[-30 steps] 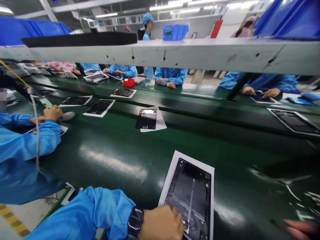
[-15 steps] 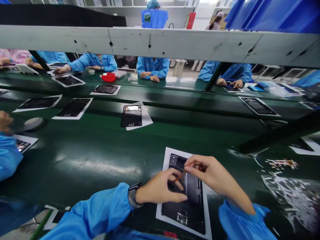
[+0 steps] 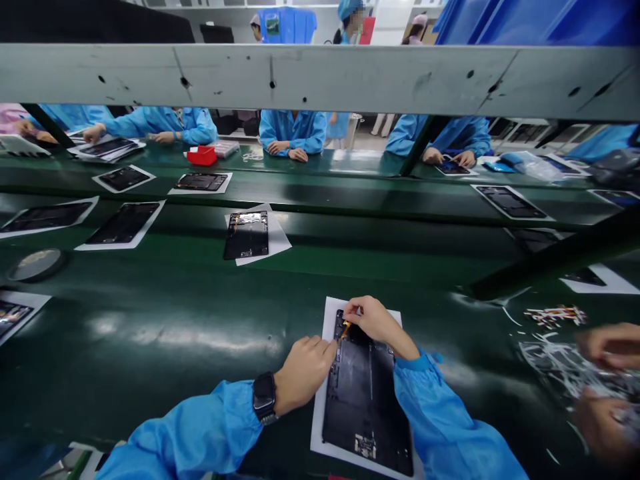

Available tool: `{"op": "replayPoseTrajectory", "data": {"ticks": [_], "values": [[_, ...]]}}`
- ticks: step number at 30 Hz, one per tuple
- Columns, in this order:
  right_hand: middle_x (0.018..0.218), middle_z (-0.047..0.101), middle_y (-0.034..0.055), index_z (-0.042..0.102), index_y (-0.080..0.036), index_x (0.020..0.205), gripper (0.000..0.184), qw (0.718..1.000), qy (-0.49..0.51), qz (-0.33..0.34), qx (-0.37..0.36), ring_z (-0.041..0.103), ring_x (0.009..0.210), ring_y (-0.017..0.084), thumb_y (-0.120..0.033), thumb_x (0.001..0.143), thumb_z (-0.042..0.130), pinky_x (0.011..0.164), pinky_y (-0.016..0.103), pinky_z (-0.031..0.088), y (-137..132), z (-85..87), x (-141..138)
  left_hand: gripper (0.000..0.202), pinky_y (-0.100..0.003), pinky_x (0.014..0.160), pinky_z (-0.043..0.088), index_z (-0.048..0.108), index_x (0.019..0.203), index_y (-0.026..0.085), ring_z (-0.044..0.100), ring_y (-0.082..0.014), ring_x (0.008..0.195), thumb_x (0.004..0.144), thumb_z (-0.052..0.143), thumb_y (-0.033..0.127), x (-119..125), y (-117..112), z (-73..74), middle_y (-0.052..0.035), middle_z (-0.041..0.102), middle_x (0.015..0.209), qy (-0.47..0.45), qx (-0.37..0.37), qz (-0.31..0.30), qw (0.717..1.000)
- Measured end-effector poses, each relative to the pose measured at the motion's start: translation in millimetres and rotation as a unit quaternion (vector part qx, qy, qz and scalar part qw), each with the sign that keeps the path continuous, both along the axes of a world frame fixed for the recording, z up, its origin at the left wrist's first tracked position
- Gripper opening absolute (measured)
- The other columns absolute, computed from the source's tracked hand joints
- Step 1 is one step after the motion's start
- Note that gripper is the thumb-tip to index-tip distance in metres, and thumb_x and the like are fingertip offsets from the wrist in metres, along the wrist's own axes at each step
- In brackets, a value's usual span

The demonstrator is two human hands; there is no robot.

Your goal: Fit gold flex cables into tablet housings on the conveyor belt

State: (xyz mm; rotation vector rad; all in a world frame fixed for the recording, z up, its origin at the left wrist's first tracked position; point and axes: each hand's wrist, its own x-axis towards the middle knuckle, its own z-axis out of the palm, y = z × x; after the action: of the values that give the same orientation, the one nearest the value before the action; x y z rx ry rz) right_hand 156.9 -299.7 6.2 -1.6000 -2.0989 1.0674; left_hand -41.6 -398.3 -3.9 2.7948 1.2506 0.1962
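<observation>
A black tablet housing (image 3: 370, 393) lies on a white sheet (image 3: 320, 427) directly in front of me. Over its upper left edge, a small orange flex cable (image 3: 345, 329) stretches between my two hands. My right hand (image 3: 375, 323) pinches the cable's upper end with thumb and forefinger. At the lower end is my left hand (image 3: 306, 370), fingers curled and closed, its fingertips at the cable; the exact grip is hidden. A black watch (image 3: 265, 395) sits on my left wrist.
More tablet housings on white sheets lie across the green bench, including one housing (image 3: 247, 235) ahead. Another person's hands (image 3: 613, 353) reach in at right over white strips (image 3: 560, 370). A dark green post (image 3: 550, 257) slants nearby; a grey beam (image 3: 320, 80) crosses above.
Both my hands have moved up-left to the housing's upper left edge, and my left fingers have closed. Another person's hands have appeared at right. The view has shifted slightly right.
</observation>
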Motion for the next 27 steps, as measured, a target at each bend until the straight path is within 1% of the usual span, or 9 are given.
{"op": "replayPoseTrajectory", "data": {"ticks": [3, 6, 9, 13, 15, 17, 20, 24, 27], "values": [[0.067, 0.063, -0.001, 0.069, -0.018, 0.071, 0.008, 1.0, -0.023, 0.001, -0.007, 0.056, 0.063, 0.013, -0.013, 0.073, 0.062, 0.06, 0.023, 0.037, 5.4, -6.7, -2.9, 0.012, -0.032, 0.067, 0.047, 0.056, 0.104, 0.015, 0.061, -0.0211, 0.079, 0.096, 0.047, 0.014, 4.1, 0.6, -3.6, -0.0052, 0.063, 0.085, -0.006, 0.017, -0.017, 1.0], [0.065, 0.061, -0.0035, 0.067, -0.018, 0.076, 0.005, 0.999, -0.043, 0.0, -0.031, 0.055, 0.06, 0.011, -0.016, 0.072, 0.067, 0.056, 0.022, 0.036, 13.9, -11.7, -3.3, 0.014, -0.031, 0.067, 0.046, 0.055, 0.107, 0.013, 0.061, -0.0197, 0.079, 0.097, 0.045, 0.014, 6.4, 1.0, -6.7, -0.0056, 0.063, 0.086, -0.023, 0.034, -0.041, 0.998], [0.061, 0.059, -0.0051, 0.065, -0.019, 0.076, 0.012, 0.995, -0.079, 0.003, -0.064, 0.054, 0.057, 0.011, -0.019, 0.068, 0.074, 0.053, 0.02, 0.035, 26.9, -13.5, -2.1, 0.016, -0.03, 0.068, 0.046, 0.054, 0.109, 0.013, 0.061, -0.0183, 0.079, 0.098, 0.043, 0.015, 6.9, 1.7, -10.6, -0.0051, 0.062, 0.086, -0.045, 0.042, -0.055, 0.997], [0.057, 0.058, -0.0035, 0.06, -0.019, 0.061, 0.024, 0.983, -0.16, 0.006, -0.088, 0.054, 0.056, 0.013, -0.024, 0.059, 0.083, 0.052, 0.023, 0.033, 44.2, -6.4, -2.4, 0.019, -0.03, 0.067, 0.045, 0.054, 0.112, 0.013, 0.062, -0.0164, 0.078, 0.1, 0.038, 0.015, 5.5, 3.4, -14.9, -0.0047, 0.062, 0.085, -0.059, 0.049, -0.071, 0.995], [0.058, 0.059, -0.0019, 0.058, -0.02, 0.059, 0.029, 0.977, -0.198, 0.007, -0.083, 0.056, 0.059, 0.016, -0.028, 0.056, 0.086, 0.054, 0.025, 0.033, 46.5, -0.4, -3.6, 0.022, -0.029, 0.067, 0.046, 0.054, 0.113, 0.013, 0.062, -0.0155, 0.078, 0.101, 0.036, 0.015, 4.2, 4.6, -16.3, -0.0047, 0.063, 0.086, -0.066, 0.048, -0.081, 0.993], [0.064, 0.062, -0.0007, 0.059, -0.021, 0.064, 0.032, 0.972, -0.225, 0.011, -0.067, 0.059, 0.065, 0.018, -0.034, 0.056, 0.087, 0.056, 0.026, 0.033, 42.1, 4.2, -4.7, 0.023, -0.029, 0.068, 0.046, 0.054, 0.114, 0.013, 0.062, -0.0151, 0.079, 0.102, 0.035, 0.015, 3.1, 5.8, -17.2, -0.0047, 0.063, 0.087, -0.074, 0.044, -0.086, 0.993], [0.077, 0.065, 0.0007, 0.06, -0.023, 0.079, 0.034, 0.968, -0.249, 0.022, -0.035, 0.062, 0.074, 0.021, -0.039, 0.063, 0.084, 0.058, 0.027, 0.032, 26.7, 6.5, -5.5, 0.023, -0.029, 0.069, 0.047, 0.055, 0.113, 0.013, 0.063, -0.0151, 0.081, 0.102, 0.035, 0.015, 2.3, 7.7, -18.0, -0.005, 0.065, 0.088, -0.086, 0.04, -0.094, 0.991], [0.087, 0.066, 0.0032, 0.057, -0.025, 0.094, 0.03, 0.963, -0.267, 0.036, 0.001, 0.063, 0.082, 0.023, -0.036, 0.074, 0.077, 0.059, 0.027, 0.029, 8.8, 6.0, -4.8, 0.025, -0.029, 0.071, 0.048, 0.055, 0.115, 0.012, 0.064, -0.0154, 0.087, 0.102, 0.034, 0.014, 2.0, 10.1, -19.1, -0.006, 0.067, 0.095, -0.103, 0.038, -0.114, 0.987], [0.086, 0.066, 0.0023, 0.056, -0.025, 0.096, 0.029, 0.963, -0.266, 0.047, 0.014, 0.062, 0.082, 0.023, -0.038, 0.078, 0.075, 0.058, 0.027, 0.027, 4.7, 5.4, -2.3, 0.026, -0.029, 0.074, 0.048, 0.055, 0.116, 0.012, 0.065, -0.0156, 0.09, 0.102, 0.033, 0.013, 1.1, 11.3, -20.2, -0.0065, 0.068, 0.099, -0.123, 0.042, -0.119, 0.984]]}}
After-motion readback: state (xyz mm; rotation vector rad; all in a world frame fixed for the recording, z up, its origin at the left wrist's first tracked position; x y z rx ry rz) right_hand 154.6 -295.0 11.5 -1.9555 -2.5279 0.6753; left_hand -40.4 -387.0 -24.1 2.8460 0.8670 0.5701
